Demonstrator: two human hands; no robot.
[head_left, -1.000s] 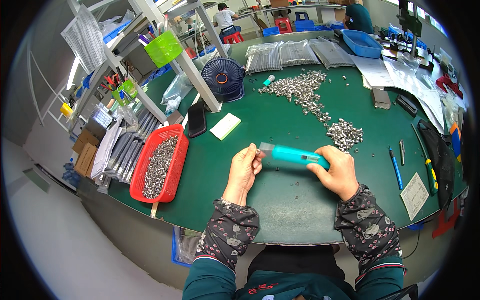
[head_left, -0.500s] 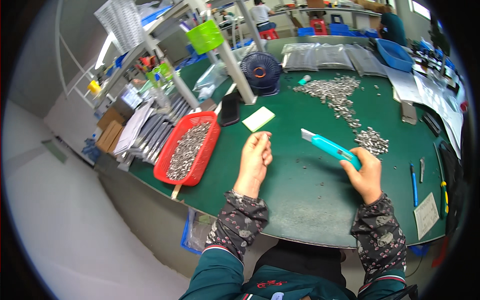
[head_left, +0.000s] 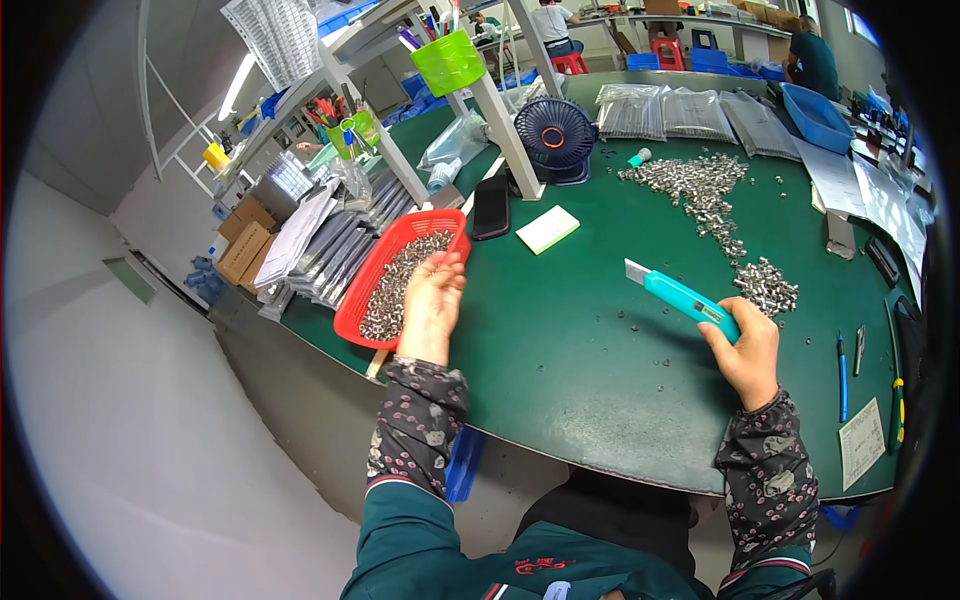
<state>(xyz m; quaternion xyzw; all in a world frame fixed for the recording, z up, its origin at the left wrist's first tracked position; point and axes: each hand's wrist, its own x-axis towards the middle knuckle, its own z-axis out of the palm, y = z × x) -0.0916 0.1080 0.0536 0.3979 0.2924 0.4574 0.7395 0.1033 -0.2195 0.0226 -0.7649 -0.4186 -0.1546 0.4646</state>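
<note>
In my right hand (head_left: 748, 345) is a teal utility knife (head_left: 690, 301), its blade pointing up and to the left over the table. My left hand (head_left: 435, 300) is over the right side of a red plastic basket (head_left: 452, 225), with its fingers curled together; whatever they may hold is too small to make out. Small silvery metal parts (head_left: 392, 300) fill the basket. A small pile of similar metal parts (head_left: 768, 288) lies just beyond my right hand, and a larger spread of them (head_left: 690, 185) reaches farther back.
Behind the basket lie a black phone (head_left: 491, 208) and a pale notepad (head_left: 548, 230), near a dark blue fan (head_left: 555, 140). At the right are a blue pen (head_left: 842, 380), a paper card (head_left: 859, 445) and a yellow-and-green handled tool (head_left: 896, 415). Dark bits dot the green tabletop (head_left: 560, 400).
My left hand has moved left from over the table to the basket's right side. My right hand still holds the knife in nearly the same pose. The view has shifted slightly.
</note>
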